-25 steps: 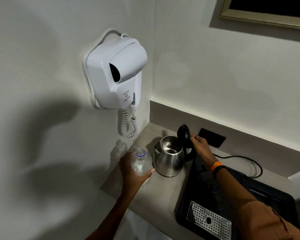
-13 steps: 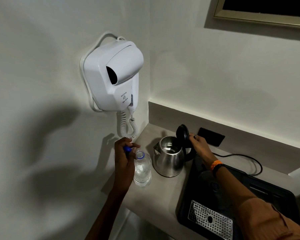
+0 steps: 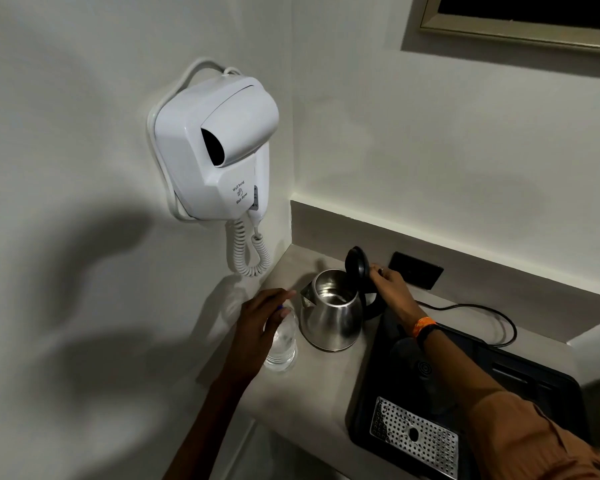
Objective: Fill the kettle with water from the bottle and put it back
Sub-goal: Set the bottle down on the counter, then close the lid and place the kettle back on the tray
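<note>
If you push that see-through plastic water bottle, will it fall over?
Probably fairly easily: the clear plastic water bottle stands upright, tall and narrow, on the grey counter. Its thin walls would likely squash if squeezed. The left hand is at its blue cap, so it looks steadied.

The rounded stainless-steel kettle (image 3: 331,315) is glossy brushed metal, its raised black plastic lid (image 3: 356,266) matt. At its nine o'clock, the clear plastic water bottle (image 3: 282,344) looks smooth and shiny. The beige countertop (image 3: 312,386) is matt. The white plastic wall-mounted hair dryer (image 3: 219,147) is smooth, faintly glossy.
</note>
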Demonstrator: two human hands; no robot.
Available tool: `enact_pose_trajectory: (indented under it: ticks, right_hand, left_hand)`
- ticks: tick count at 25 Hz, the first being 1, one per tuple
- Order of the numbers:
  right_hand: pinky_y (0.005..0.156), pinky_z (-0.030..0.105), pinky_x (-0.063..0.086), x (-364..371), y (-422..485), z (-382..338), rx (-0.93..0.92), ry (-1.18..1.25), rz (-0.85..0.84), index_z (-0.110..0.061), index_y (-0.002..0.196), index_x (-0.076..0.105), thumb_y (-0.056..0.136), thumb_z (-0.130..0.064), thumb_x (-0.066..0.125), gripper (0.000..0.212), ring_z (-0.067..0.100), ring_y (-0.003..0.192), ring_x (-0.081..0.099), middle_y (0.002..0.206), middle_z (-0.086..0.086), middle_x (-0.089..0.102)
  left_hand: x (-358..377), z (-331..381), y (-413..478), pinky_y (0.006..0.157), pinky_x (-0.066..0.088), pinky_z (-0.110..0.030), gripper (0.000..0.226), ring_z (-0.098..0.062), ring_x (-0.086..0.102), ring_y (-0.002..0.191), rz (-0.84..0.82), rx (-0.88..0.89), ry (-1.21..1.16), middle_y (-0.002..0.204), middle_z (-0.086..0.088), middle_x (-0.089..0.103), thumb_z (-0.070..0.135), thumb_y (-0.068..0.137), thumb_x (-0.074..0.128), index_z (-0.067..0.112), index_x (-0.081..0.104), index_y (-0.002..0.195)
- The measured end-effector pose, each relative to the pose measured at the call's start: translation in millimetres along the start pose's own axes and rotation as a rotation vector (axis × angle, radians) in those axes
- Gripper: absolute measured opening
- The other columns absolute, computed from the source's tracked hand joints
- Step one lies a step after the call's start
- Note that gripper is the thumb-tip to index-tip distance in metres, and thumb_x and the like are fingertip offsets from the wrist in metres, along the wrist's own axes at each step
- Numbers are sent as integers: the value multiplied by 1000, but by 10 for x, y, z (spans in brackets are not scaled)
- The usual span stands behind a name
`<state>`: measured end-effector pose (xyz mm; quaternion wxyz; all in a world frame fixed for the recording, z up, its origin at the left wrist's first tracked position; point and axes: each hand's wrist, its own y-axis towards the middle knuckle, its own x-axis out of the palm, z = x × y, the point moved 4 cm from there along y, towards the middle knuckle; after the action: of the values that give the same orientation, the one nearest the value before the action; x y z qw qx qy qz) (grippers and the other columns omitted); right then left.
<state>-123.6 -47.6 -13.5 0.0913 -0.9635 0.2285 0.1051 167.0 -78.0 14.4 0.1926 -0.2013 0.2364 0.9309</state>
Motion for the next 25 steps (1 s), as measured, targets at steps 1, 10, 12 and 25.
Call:
enact_pose_trajectory:
  ticks: [1, 10, 12, 25]
  right_hand:
    - [102, 43, 56, 19, 15, -21, -12, -65, -7, -25, 107, 78, 103, -27, 57, 21, 18, 100, 73, 105, 2, 79]
    - [99, 58, 40, 423, 72, -32, -51, -894, 22, -22, 131, 66, 92, -56, 59, 52, 35, 126, 46, 130, 12, 61]
    - [100, 58, 39, 457, 79, -8, -60, -939, 26, -23, 135, 64, 93, -56, 56, 54, 34, 128, 44, 132, 11, 59]
    - [96, 40, 51, -104, -2, 52, -248, -738, -82, -7, 126, 70, 79, 1, 77, 48, 38, 111, 66, 117, 19, 71]
  left_hand:
    - [17, 11, -2, 101, 48, -25, 29, -4, 60, 112, -6, -1, -34, 121, 15, 57, 27, 98, 51, 20, 70, 119]
    - [24, -115, -67, 91, 50, -14, 26, -8, 67, 107, 143, -84, -261, 109, 3, 71, 16, 94, 60, 16, 71, 118]
    - [3, -145, -79, 96, 51, -19, 29, -9, 68, 113, 137, -104, -299, 115, 8, 75, 22, 97, 53, 15, 69, 120]
    - [818, 450, -165, 119, 31, -21, 59, -14, 38, 148, 75, 108, -120, 157, 7, 41, 21, 96, 66, 26, 42, 149]
